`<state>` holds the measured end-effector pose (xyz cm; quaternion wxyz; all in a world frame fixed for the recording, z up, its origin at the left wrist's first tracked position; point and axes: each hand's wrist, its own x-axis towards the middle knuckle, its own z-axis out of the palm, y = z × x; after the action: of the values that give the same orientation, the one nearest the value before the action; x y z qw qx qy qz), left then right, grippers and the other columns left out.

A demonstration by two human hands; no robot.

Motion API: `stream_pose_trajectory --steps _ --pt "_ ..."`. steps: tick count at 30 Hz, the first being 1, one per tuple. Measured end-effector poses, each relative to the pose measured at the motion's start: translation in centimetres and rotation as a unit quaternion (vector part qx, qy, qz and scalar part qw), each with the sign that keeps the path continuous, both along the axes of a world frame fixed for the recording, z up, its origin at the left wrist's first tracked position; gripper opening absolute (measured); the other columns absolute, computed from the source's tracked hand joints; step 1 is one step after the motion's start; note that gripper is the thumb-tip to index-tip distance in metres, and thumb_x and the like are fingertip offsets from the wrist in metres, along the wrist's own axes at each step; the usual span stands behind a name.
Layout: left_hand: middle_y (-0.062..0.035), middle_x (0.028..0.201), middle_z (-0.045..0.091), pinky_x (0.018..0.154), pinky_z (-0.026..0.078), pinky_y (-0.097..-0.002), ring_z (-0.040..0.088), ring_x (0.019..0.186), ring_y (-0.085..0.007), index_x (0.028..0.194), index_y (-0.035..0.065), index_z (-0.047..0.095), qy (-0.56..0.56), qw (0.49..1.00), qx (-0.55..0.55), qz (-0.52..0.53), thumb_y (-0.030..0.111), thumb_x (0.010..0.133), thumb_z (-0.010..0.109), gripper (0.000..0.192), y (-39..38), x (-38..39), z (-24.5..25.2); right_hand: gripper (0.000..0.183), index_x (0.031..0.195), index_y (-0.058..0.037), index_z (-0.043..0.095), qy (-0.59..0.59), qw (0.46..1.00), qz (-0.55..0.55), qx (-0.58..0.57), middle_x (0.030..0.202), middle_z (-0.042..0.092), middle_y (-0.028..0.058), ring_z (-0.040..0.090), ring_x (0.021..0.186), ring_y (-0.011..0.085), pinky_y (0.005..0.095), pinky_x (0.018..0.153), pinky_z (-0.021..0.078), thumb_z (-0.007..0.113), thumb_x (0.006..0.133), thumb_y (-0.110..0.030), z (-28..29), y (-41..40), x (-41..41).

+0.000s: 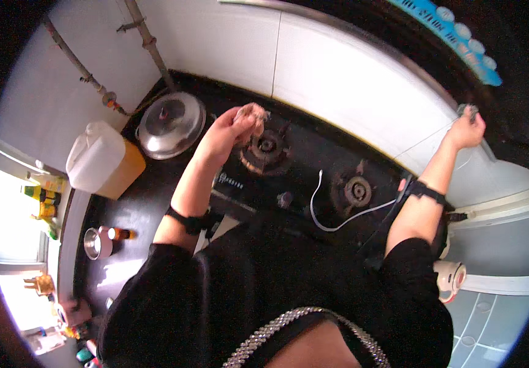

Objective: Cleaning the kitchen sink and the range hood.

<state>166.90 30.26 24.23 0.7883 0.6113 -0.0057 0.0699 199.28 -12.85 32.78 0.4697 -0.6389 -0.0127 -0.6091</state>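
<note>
My left hand (227, 131) is raised over the left burner (268, 146) of a black gas hob (308, 156). Its fingers pinch a crumpled, pinkish-brown rag (256, 114); a small greyish bit shows at its edge, too blurred to make out. Out to the right, my right hand (467, 132) is lifted to the lower edge of a dark range hood (512, 124). It grips a grey scouring pad (467, 110), seemingly steel wool. Whether the pad touches the hood cannot be told. Below that arm lies the right burner (358, 191).
A lidded metal pan (171, 124) and a plastic jug (101, 161) of yellow liquid stand left of the hob. A white cable (326, 227) trails from my right forearm across the hob. Further left are a metal cup (96, 244) and small bottle (117, 233). Pipes (147, 41) run up the wall.
</note>
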Motion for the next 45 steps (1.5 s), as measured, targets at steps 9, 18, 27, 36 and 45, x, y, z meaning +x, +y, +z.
stream_pose_trajectory --steps 9,18,27,36,45 --pt "-0.0001 0.078 0.057 0.056 0.033 -0.0184 0.04 0.061 -0.0045 0.104 0.0011 0.058 0.029 0.999 -0.004 0.036 0.016 0.09 0.054 0.021 -0.4 1.3 -0.3 0.025 0.087 -0.0092 0.067 -0.011 0.962 0.047 -0.27 0.085 0.065 0.0095 0.062 0.083 0.0259 0.0358 0.075 0.0485 0.076 0.069 -0.025 2.1 13.2 -3.7" --pt "-0.0006 0.078 0.058 0.056 0.033 -0.0182 0.041 0.061 -0.0039 0.102 0.0003 0.058 0.072 0.997 0.022 0.034 0.018 0.087 0.058 0.023 0.6 0.0 -5.2 0.032 0.095 -0.0042 0.065 0.318 0.885 0.305 -0.15 0.086 0.065 0.0091 0.06 0.078 0.0178 0.0315 0.073 0.0476 0.073 0.073 -0.026 -17.2 8.5 -6.4" --pt "-0.0017 0.083 0.06 0.06 0.04 -0.0202 0.052 0.07 -0.0065 0.104 0.0005 0.059 0.208 0.961 0.181 0.034 0.018 0.083 0.064 0.027 1.5 -3.1 -7.2 0.024 0.092 -0.0005 0.062 0.487 0.733 0.404 -0.249 0.08 0.066 0.0079 0.061 0.072 0.0139 0.0274 0.068 0.0484 0.072 0.071 -0.009 -31.4 13.9 -16.9" --pt "-0.0042 0.079 0.063 0.064 0.047 -0.0266 0.057 0.069 -0.0105 0.1 0.0015 0.06 0.202 0.936 0.284 0.054 0.023 0.074 0.073 0.036 0.6 -5.6 -8.9 0.029 0.092 -0.002 0.06 0.451 0.692 0.394 -0.402 0.087 0.059 0.0152 0.058 0.085 0.0321 0.0375 0.076 0.0474 0.072 0.066 -0.005 -31.4 20.3 -19.5" --pt "-0.0038 0.075 0.062 0.059 0.046 -0.0252 0.056 0.066 -0.009 0.096 0.0009 0.06 0.231 0.934 0.252 0.102 0.028 0.077 0.07 0.034 2.1 -8.2 -4.8 0.021 0.091 0.0001 0.063 0.472 0.674 0.528 -0.21 0.079 0.064 0.004 0.059 0.071 0.0133 0.0285 0.066 0.0497 0.07 0.072 -0.008 -30.5 20.8 -17.8"
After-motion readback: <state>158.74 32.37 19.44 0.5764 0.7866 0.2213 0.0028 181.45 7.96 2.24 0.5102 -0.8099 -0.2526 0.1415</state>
